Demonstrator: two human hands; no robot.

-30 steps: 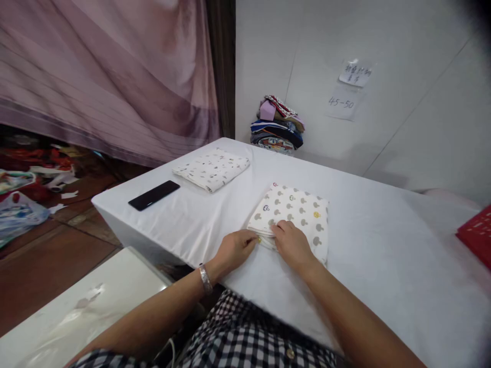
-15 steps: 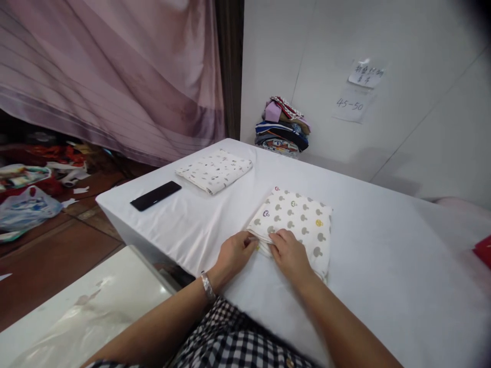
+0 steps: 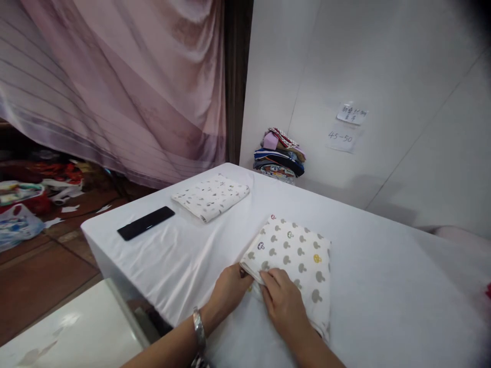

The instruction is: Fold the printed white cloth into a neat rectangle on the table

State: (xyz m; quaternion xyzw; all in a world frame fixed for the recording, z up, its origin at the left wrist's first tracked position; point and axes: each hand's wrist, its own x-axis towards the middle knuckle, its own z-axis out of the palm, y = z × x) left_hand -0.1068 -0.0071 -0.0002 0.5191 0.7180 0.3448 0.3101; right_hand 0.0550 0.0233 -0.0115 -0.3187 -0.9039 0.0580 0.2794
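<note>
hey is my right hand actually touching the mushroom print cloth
Touching. The head view shows the right hand with its fingertips against the near edge of the mushroom-print cloth.

the cloth (image 3: pixel 286 250) is white, printed with rows of grey mushroom shapes; among them are a few outlined ones, in red, purple and green, and a yellow one near the right edge. it is folded into a layered, roughly four-sided pad and lies flat on the table (image 3: pixel 383 286), set askew, its top fairly smooth. along the near-left edge the layers show, slightly raised, with a paler layer and a bit of yellow peeping out below. the left hand (image 3: pixel 229 292) grips it at the left corner, fingertips partly hidden under the edge; the right hand (image 3: pixel 286 306) pinches the near edge just beside.
</note>
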